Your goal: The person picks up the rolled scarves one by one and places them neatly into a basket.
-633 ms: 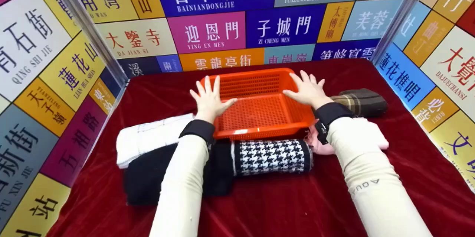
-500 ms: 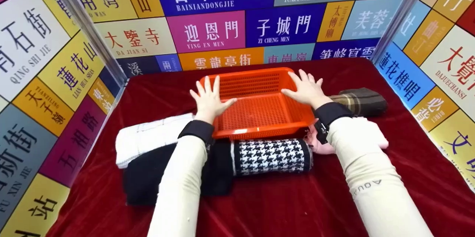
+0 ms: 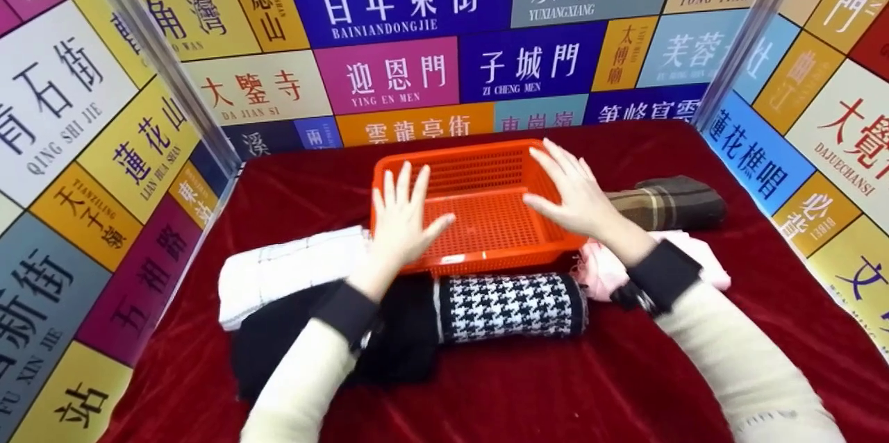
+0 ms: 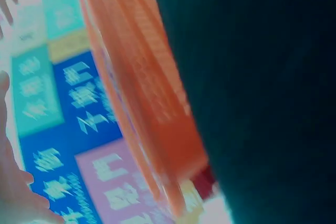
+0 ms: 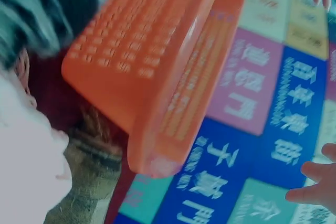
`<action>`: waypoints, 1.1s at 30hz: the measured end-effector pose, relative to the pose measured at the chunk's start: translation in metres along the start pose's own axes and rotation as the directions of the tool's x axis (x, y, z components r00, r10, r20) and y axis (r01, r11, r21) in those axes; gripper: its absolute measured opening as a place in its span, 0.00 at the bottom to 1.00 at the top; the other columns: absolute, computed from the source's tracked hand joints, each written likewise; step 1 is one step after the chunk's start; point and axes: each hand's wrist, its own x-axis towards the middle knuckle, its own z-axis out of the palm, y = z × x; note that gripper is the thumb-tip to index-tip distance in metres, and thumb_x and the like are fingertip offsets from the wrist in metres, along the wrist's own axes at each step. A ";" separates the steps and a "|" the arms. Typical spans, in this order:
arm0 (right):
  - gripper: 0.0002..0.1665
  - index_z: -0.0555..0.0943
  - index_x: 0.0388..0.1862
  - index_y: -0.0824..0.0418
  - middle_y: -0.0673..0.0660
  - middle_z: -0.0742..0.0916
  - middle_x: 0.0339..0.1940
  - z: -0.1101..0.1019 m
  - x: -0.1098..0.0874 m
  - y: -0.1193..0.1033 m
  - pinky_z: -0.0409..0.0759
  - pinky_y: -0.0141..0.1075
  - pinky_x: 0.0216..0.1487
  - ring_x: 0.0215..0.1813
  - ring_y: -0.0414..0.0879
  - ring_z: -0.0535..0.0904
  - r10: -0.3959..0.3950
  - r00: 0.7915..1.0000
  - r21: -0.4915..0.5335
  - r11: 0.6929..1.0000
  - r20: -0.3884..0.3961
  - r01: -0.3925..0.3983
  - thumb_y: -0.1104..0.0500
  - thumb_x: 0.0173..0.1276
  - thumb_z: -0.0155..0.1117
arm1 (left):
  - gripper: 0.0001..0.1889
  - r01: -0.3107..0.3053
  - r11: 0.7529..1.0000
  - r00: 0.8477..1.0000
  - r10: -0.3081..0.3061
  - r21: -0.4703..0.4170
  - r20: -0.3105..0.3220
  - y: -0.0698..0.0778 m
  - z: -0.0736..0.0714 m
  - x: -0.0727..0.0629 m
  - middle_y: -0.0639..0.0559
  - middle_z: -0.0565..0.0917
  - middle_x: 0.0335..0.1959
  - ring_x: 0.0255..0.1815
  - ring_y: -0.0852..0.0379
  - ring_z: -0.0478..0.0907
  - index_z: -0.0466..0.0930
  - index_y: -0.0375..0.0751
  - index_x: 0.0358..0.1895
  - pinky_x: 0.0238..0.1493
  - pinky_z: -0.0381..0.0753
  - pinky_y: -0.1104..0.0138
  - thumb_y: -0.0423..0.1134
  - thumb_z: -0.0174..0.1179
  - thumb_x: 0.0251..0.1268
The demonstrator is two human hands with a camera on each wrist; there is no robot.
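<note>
An orange plastic basket (image 3: 479, 217) with perforated walls stands at the middle back of the table in the head view. My left hand (image 3: 403, 224), fingers spread, is over its left front part and holds nothing. Over the basket's right side is my right hand (image 3: 573, 193), also with straight fingers and nothing in it. Whether either hand touches the rim cannot be told. In the left wrist view the hand (image 4: 18, 192) shows only at the left edge, away from the basket (image 4: 142, 77). The right wrist view has fingers (image 5: 315, 182) at its right edge, apart from the basket wall (image 5: 105, 87).
Rolled or folded cloths lie around the basket: white checked (image 3: 292, 266), black (image 3: 278, 339), black-and-white houndstooth (image 3: 510, 305), pink (image 3: 701, 259) and brown plaid (image 3: 684, 203). Dark red cloth (image 3: 521, 394) covers the table. Printed panels (image 3: 403, 2) stand behind and at both sides.
The forearms have swung outward and the wrists have drawn back, while both hands stay spread and have turned inward. The head view has tilted up slightly. The basket and cloths keep their places.
</note>
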 end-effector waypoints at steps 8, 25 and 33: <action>0.34 0.69 0.60 0.68 0.68 0.70 0.62 0.020 -0.054 -0.002 0.60 0.47 0.66 0.63 0.60 0.65 -0.321 0.917 0.093 0.932 -0.238 0.351 0.52 0.58 0.62 | 0.46 -0.304 0.940 0.953 0.302 -0.153 -0.034 0.033 0.007 -0.069 0.38 0.51 0.70 0.70 0.38 0.48 0.47 0.44 0.71 0.67 0.45 0.46 0.63 0.55 0.54; 0.43 0.65 0.65 0.61 0.63 0.74 0.60 0.063 -0.085 0.002 0.67 0.51 0.59 0.60 0.57 0.70 -0.162 0.836 -0.002 0.981 0.524 0.191 0.42 0.54 0.63 | 0.48 -0.334 0.938 0.872 0.271 0.091 0.408 0.042 0.053 -0.082 0.43 0.67 0.60 0.56 0.43 0.67 0.56 0.42 0.68 0.57 0.66 0.50 0.60 0.64 0.43; 0.55 0.57 0.70 0.60 0.68 0.70 0.63 0.063 -0.070 0.013 0.64 0.56 0.60 0.61 0.62 0.68 -0.001 0.715 -0.006 1.000 0.699 0.007 0.37 0.48 0.66 | 0.55 -0.292 0.940 0.783 0.130 0.175 0.608 0.044 0.059 -0.057 0.44 0.69 0.60 0.55 0.44 0.70 0.50 0.49 0.70 0.57 0.68 0.55 0.65 0.66 0.36</action>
